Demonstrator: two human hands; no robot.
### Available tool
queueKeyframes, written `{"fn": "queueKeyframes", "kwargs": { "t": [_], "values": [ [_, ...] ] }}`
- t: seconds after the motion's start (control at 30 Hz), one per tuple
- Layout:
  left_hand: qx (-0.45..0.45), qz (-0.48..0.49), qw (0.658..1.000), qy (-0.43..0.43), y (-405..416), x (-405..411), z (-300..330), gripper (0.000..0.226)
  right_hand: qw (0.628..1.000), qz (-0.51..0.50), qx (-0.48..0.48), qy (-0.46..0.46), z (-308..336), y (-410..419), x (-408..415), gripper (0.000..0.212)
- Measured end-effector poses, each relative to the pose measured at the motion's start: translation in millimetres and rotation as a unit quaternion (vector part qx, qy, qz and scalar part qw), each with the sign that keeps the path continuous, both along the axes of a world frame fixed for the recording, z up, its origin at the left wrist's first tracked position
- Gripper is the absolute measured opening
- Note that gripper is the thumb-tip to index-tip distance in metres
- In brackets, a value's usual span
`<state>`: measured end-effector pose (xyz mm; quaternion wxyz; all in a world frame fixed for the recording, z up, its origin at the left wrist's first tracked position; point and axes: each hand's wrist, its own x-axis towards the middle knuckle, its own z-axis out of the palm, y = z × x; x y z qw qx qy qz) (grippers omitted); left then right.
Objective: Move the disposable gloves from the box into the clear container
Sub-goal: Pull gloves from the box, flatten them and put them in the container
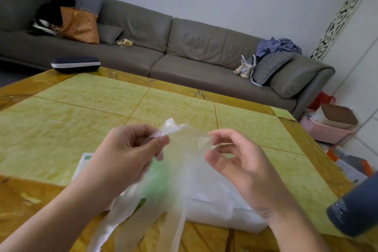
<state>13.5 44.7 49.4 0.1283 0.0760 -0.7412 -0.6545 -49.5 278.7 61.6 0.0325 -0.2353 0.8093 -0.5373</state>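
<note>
Both hands hold one transparent glove (180, 170) at centre frame. The left hand (126, 155) pinches the cuff; the right hand (237, 161) pinches its opposite edge, remaining fingers loosely curled. The glove's long axis hangs toward lower frame, over the box (86, 161) and clear container (225, 206) on the desk (81, 112).

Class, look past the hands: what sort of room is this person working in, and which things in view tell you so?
Most likely a home living room. A long grey sofa with patterned cushions runs along the wall, a yellow-green coffee table stands before it, and clothes lie heaped on the sofa.
</note>
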Motion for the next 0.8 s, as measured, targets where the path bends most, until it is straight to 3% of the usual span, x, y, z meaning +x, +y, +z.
{"fn": "queueKeyframes", "kwargs": {
  "t": [0.07, 0.13, 0.23, 0.3, 0.47, 0.6, 0.7, 0.8],
  "values": [
    [-0.003, -0.023, 1.0, -0.005, 6, 0, -2, 0.031, 1.0, -0.005, 0.025, 0.011, -5, -11, 4, 0.035],
    [-0.006, -0.031, 0.999, -0.001, 10, 1, -3, 0.026, 0.999, -0.023, -0.024, -0.005, -7, -17, 4, 0.009],
    [0.021, -0.041, 0.999, 0.0, 8, 2, 1, 0.012, 0.989, -0.072, -0.123, -0.048, -10, -13, 1, 0.014],
    [0.027, -0.078, 0.996, -0.019, 6, 3, 5, 0.012, 0.988, -0.065, -0.13, -0.048, -9, -10, 1, 0.013],
    [0.021, -0.116, 0.992, -0.043, 9, 3, 9, 0.034, 0.991, 0.004, -0.104, -0.085, -7, -12, 6, 0.014],
    [0.074, -0.057, 0.996, -0.015, 8, 3, 8, 0.031, 0.989, 0.023, -0.098, -0.109, -10, -12, 6, 0.016],
    [0.042, -0.002, 0.999, 0.018, 7, 2, 5, 0.024, 0.988, 0.059, -0.067, -0.124, -7, -9, 5, 0.014],
    [0.005, -0.011, 0.999, 0.034, 10, 3, 2, 0.015, 0.987, 0.093, -0.012, -0.134, -1, -8, 6, 0.007]
  ]
}}
